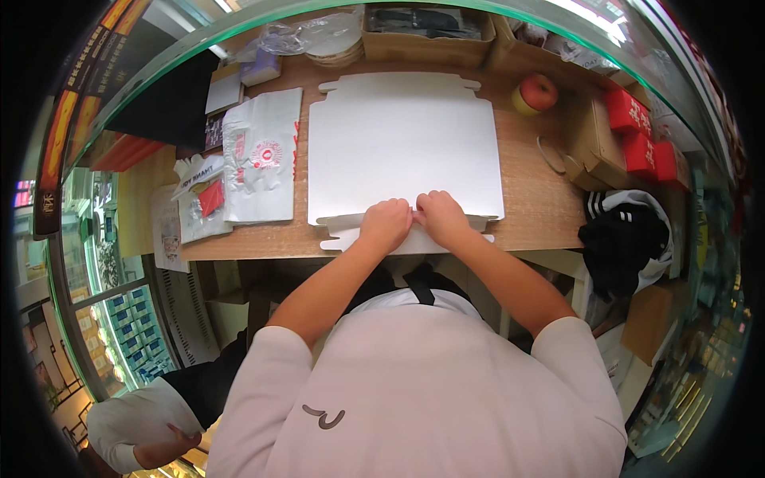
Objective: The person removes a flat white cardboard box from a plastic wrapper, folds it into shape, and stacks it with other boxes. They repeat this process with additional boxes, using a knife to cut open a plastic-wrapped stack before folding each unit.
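Observation:
A flat white cardboard box blank with notched tabs at its corners lies on the wooden table. Its near edge is creased, and a narrow flap bends there toward my body, reaching over the table's front edge. My left hand is closed on that near fold, just left of its middle. Right beside it, my right hand pinches the same fold, so the fingertips of both hands almost meet. The fingers partly cover the crease beneath them.
Left of the blank lie white plastic bags with red print. An open cardboard box stands at the back. To the right are a red-yellow apple, red boxes and black-and-white clothing. Another person is at lower left.

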Motion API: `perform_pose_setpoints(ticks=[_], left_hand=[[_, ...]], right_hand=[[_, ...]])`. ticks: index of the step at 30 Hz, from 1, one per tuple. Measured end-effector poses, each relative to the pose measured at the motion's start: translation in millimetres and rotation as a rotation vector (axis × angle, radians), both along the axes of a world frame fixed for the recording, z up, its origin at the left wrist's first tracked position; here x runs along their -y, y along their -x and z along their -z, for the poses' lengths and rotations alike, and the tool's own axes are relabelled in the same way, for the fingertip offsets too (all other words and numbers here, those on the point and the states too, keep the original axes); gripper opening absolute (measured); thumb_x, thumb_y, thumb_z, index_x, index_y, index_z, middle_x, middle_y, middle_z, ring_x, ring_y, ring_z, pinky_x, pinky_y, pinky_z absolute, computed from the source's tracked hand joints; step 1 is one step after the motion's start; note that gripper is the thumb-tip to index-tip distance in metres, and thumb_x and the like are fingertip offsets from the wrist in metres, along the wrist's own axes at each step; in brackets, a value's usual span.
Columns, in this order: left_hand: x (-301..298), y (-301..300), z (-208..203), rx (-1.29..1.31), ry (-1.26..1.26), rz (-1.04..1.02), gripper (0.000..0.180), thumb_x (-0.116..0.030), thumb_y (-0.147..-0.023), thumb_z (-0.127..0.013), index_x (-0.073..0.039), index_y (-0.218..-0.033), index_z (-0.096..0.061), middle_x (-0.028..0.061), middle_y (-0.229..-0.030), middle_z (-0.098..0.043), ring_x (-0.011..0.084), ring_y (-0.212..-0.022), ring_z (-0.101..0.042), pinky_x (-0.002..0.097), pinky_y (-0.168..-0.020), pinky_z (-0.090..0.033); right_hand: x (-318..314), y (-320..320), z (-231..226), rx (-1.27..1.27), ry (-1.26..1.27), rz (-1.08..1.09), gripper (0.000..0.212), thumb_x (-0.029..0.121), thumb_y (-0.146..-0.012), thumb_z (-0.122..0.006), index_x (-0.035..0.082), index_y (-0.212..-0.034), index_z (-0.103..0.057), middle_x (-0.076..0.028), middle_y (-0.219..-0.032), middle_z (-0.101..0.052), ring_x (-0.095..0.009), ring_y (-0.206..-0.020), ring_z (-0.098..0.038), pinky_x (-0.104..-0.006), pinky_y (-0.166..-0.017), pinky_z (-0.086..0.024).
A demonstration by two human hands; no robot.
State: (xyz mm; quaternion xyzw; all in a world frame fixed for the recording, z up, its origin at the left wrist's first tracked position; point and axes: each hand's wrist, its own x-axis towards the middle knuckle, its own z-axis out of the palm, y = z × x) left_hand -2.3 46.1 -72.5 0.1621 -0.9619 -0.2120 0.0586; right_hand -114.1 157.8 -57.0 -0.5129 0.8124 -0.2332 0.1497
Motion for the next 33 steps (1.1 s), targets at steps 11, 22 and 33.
perform_pose_setpoints(ticks=[11, 22, 33], left_hand=[[10.2, -4.1, 14.9, -0.132, 0.06, -0.035, 0.016, -0.017, -0.075, -0.06, -0.009, -0.064, -0.053, 0.007, -0.059, -0.057, 0.0246, -0.053, -0.058, 0.0368, -0.049, -0.047], [44.0, -53.5, 9.9, -0.174, 0.116, -0.206, 0.024, -0.018, -0.071, -0.063, -0.011, -0.053, -0.049, 0.0066, -0.053, -0.052, 0.0263, -0.045, -0.053, 0.0368, -0.042, -0.045], [37.0, -45.4, -28.0, -0.094, -0.195, -0.383, 0.022, -0.022, -0.073, -0.068, -0.013, -0.091, -0.06, 0.005, -0.074, -0.061, 0.0251, -0.068, -0.059, 0.0421, -0.065, -0.045]], right_hand=[[8.8, -22.8, 16.2, -0.141, 0.122, 0.182, 0.018, 0.023, -0.08, -0.059, 0.01, -0.07, -0.053, -0.01, -0.051, -0.054, -0.03, -0.048, -0.056, -0.0426, -0.046, -0.044], [-52.1, 19.7, 24.8, -0.272, 0.038, 0.281, 0.024, 0.024, -0.077, -0.062, 0.011, -0.06, -0.051, -0.008, -0.051, -0.052, -0.028, -0.049, -0.054, -0.0425, -0.044, -0.041], [-76.8, 61.3, -9.7, 1.127, 0.579, 0.833, 0.018, 0.02, -0.09, -0.053, 0.006, -0.082, -0.06, 0.001, -0.056, -0.051, -0.006, -0.048, -0.044, -0.0205, -0.045, -0.037]])
